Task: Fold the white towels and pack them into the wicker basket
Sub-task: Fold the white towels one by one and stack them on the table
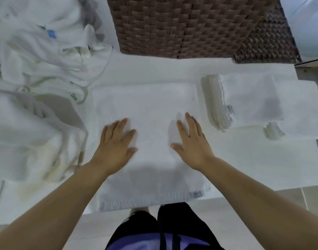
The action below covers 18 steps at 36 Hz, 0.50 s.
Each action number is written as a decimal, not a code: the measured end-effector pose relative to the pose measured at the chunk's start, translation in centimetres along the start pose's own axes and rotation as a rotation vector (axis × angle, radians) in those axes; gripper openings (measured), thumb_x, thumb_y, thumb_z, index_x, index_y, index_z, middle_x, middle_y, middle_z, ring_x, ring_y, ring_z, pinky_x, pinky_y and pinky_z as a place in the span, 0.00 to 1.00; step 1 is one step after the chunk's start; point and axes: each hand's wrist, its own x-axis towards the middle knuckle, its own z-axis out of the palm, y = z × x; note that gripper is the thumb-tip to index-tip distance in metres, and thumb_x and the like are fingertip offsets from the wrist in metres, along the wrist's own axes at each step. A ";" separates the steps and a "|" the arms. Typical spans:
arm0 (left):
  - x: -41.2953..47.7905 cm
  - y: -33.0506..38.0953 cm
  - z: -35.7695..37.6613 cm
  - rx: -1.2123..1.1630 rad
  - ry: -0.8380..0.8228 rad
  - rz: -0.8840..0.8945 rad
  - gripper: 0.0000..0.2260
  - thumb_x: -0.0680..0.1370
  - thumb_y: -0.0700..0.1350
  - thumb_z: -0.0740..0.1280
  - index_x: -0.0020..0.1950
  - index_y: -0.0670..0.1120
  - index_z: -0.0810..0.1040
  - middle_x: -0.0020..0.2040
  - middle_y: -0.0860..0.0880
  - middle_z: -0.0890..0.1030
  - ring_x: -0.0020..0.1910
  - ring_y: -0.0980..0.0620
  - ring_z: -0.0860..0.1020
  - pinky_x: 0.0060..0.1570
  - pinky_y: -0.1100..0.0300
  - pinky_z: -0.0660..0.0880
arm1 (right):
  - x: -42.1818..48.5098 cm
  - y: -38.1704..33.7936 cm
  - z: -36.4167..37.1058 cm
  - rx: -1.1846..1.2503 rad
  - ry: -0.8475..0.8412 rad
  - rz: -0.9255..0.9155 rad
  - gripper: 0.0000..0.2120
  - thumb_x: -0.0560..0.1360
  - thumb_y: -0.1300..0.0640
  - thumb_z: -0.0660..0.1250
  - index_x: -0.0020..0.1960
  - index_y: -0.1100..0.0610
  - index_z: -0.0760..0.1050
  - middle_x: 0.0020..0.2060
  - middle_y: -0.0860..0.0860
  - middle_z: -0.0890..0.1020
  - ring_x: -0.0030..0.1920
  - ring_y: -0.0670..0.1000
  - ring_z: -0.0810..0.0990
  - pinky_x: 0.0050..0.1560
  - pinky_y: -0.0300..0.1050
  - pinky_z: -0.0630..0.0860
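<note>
- Left hand (116,143) and right hand (188,141) lie open, flat on the towel (145,105), on the desk (262,159) before the basket (181,24).
- Its near edge seems to overhang; uneven smoothing could drag it off.

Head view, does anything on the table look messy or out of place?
Only the heap of unfolded towels at the left, crumpled. The towel under the left hand and right hand lies smooth; the folded stack at right looks tidy. No spills or damage.
</note>
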 end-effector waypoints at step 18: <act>-10.7 4.1 5.2 0.114 -0.129 0.208 0.35 0.70 0.66 0.56 0.73 0.49 0.61 0.73 0.39 0.60 0.75 0.38 0.50 0.69 0.42 0.50 | -9.2 1.4 7.9 -0.163 0.024 -0.120 0.26 0.77 0.47 0.48 0.73 0.53 0.64 0.74 0.58 0.63 0.71 0.64 0.64 0.68 0.58 0.59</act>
